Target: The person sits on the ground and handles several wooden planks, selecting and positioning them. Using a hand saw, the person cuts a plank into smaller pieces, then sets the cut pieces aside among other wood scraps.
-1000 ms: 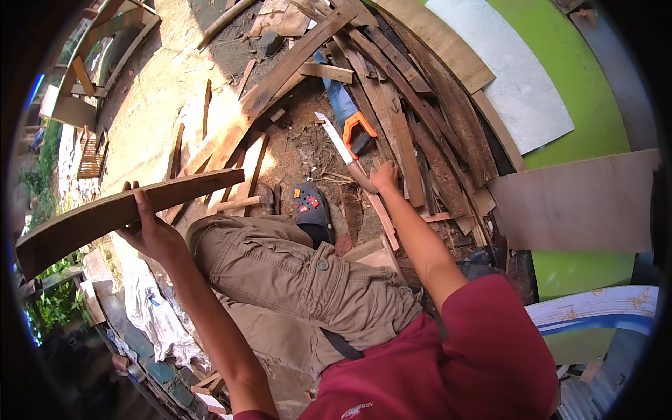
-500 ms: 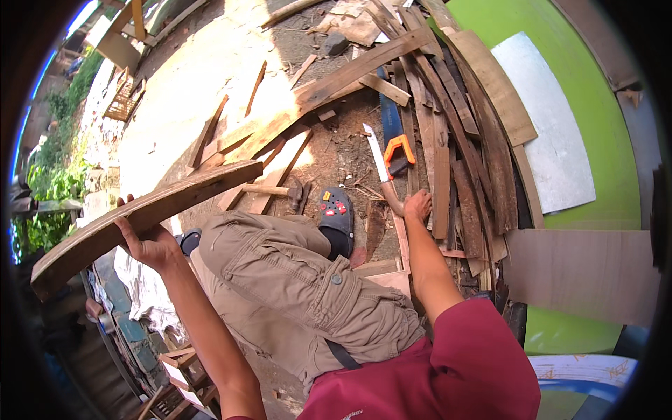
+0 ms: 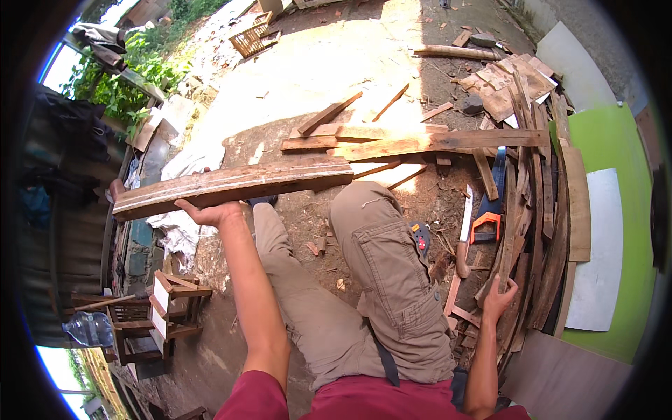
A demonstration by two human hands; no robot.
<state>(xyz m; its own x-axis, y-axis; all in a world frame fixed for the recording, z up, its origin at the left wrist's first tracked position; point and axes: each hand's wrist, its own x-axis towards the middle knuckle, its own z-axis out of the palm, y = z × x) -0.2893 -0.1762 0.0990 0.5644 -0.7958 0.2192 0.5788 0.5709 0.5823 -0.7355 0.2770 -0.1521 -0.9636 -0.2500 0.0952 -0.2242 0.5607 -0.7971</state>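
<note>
Left hand [image 3: 213, 213]: gripping a thick plank [image 3: 238, 185] from beneath, raised off the ground.
Right hand [image 3: 498, 299]: at a narrow board [image 3: 507, 245] in the pile of old boards [image 3: 553, 245]; grasp unclear.
Hand saw [image 3: 491, 199]: blue blade, orange-and-black handle, beside the pile.
Long knife [image 3: 465, 229]: pale blade, wooden handle, just left of the saw.
Green panel [image 3: 630, 210]: white sheet [image 3: 595, 245] over part of it.
Clear bottle [image 3: 87, 329]: far left.

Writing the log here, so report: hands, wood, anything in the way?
Left hand: holding thick plank. Right hand: on narrow board, grip unclear. Orange-handled saw, long knife lying nearby.
</note>
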